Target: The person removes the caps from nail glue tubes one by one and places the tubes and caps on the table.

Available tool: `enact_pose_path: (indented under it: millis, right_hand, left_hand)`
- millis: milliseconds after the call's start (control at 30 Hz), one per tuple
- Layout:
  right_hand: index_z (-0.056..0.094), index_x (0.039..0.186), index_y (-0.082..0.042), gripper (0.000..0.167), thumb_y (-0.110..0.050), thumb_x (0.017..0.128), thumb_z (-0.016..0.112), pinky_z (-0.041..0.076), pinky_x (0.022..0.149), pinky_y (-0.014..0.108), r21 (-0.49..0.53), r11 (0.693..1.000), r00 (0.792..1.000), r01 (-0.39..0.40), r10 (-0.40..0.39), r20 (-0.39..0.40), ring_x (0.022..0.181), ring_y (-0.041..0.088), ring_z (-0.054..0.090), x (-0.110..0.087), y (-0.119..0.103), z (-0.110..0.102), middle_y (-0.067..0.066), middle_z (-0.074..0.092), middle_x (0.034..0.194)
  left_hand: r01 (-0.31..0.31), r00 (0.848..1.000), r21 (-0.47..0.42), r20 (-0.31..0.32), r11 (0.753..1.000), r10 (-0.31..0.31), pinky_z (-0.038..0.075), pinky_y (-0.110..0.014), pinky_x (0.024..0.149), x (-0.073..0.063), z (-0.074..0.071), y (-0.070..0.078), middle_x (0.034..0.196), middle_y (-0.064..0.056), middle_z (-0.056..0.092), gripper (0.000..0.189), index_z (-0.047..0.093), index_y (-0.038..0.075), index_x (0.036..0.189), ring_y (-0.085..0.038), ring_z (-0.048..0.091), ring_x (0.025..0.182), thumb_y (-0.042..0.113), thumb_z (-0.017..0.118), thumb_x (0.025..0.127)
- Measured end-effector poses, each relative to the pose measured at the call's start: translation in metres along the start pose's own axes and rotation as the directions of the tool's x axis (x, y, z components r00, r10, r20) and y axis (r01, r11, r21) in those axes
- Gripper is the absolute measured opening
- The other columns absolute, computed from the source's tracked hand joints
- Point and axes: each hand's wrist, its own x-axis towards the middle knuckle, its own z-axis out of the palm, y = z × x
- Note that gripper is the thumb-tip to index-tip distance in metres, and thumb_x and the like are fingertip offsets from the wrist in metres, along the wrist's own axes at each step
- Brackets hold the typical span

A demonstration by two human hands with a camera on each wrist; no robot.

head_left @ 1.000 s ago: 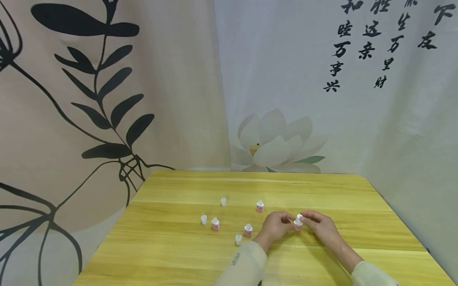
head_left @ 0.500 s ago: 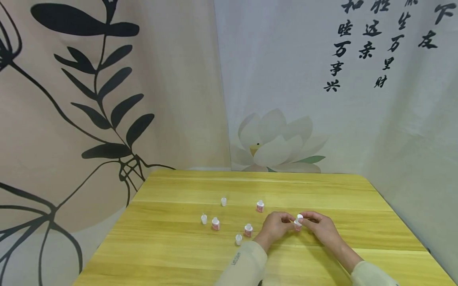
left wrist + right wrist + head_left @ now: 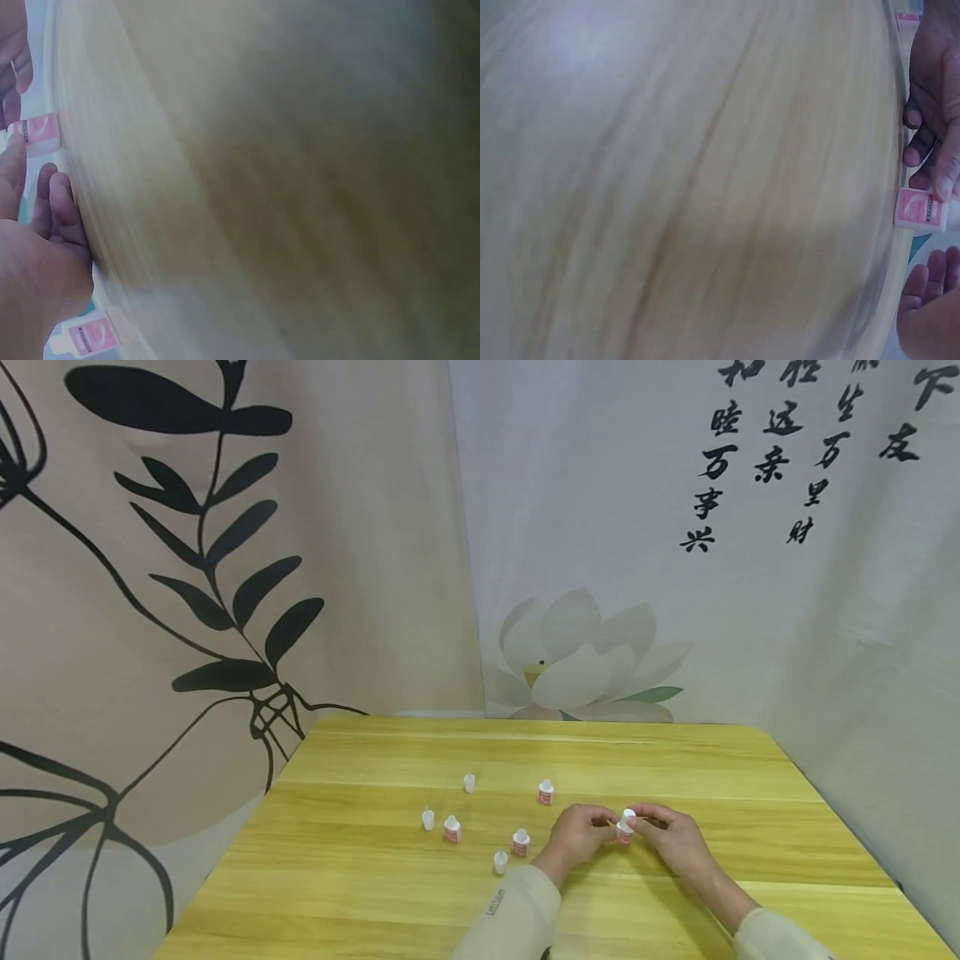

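In the head view, a small white bottle with a pink label stands on the table, right of centre. My left hand holds its body from the left with thumb and finger. From the right, the thumb and index finger of my right hand pinch the white cap at its top. The fingertips partly cover both cap and bottle. The left wrist view catches the held bottle at its left border, and the right wrist view shows the same bottle at its right border.
Three more pink-labelled bottles stand uncapped on the wooden table: a far one, a left one and a near one. Three loose white caps lie about them: a far cap, a left cap and a near cap.
The right fingertips have shifted slightly on the cap, leaving more of its top in sight. Both hands and the bottle stay in the same place.
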Motion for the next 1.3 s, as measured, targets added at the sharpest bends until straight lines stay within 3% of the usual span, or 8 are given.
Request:
enact_pose_path:
  millis: [367, 933, 1133, 1300]
  right_hand:
    - [0.066, 0.124, -0.005, 0.049, -0.04, 0.091, 0.072, 0.045, 0.095, 0.045, 0.002, 1.0, 1.0, -0.007, 0.007, -0.005, 0.112, 0.025, 0.056, 0.0028, 0.0007, -0.0007, 0.01, 0.063, 0.124]
    - [0.066, 0.125, -0.006, 0.047, -0.04, 0.093, 0.068, 0.048, 0.092, 0.045, -0.043, 0.998, 0.999, 0.054, -0.054, 0.005, 0.116, 0.03, 0.054, 0.0024, 0.0022, -0.0017, 0.013, 0.057, 0.134]
    - [0.064, 0.126, -0.004, 0.046, -0.035, 0.092, 0.072, 0.05, 0.089, 0.039, 0.0, 0.999, 0.999, 0.04, -0.04, 0.007, 0.111, 0.027, 0.057, 0.0046, 0.0066, -0.0033, 0.012, 0.063, 0.124]
    - [0.064, 0.125, -0.004, 0.046, -0.033, 0.091, 0.074, 0.05, 0.084, 0.038, -0.038, 0.998, 0.999, 0.054, -0.054, 0.01, 0.109, 0.028, 0.058, 0.0049, 0.0063, -0.0054, 0.012, 0.066, 0.118]
  left_hand:
    - [-0.032, 0.999, 0.003, -0.01, 0.999, 0.032, 0.046, -0.022, 0.066, 0.0005, -0.0004, -0.0012, 0.081, 0.011, 0.065, 0.009, 0.078, 0.018, 0.094, -0.002, 0.053, 0.074, 0.023, 0.078, 0.086]
    - [-0.037, 0.999, 0.002, -0.008, 0.999, 0.037, 0.046, -0.022, 0.066, 0.0005, -0.0004, -0.0008, 0.08, 0.011, 0.065, 0.009, 0.078, 0.017, 0.095, -0.002, 0.053, 0.073, 0.02, 0.077, 0.086]
    - [-0.042, 0.999, 0.011, -0.009, 0.999, 0.042, 0.045, -0.023, 0.066, 0.0012, 0.0001, -0.0018, 0.078, 0.012, 0.064, 0.008, 0.079, 0.018, 0.094, -0.002, 0.052, 0.072, 0.022, 0.078, 0.086]
    - [-0.036, 0.999, 0.011, -0.01, 0.999, 0.036, 0.045, -0.023, 0.066, 0.0008, 0.0002, -0.001, 0.077, 0.012, 0.063, 0.007, 0.079, 0.018, 0.093, -0.002, 0.051, 0.071, 0.021, 0.077, 0.087]
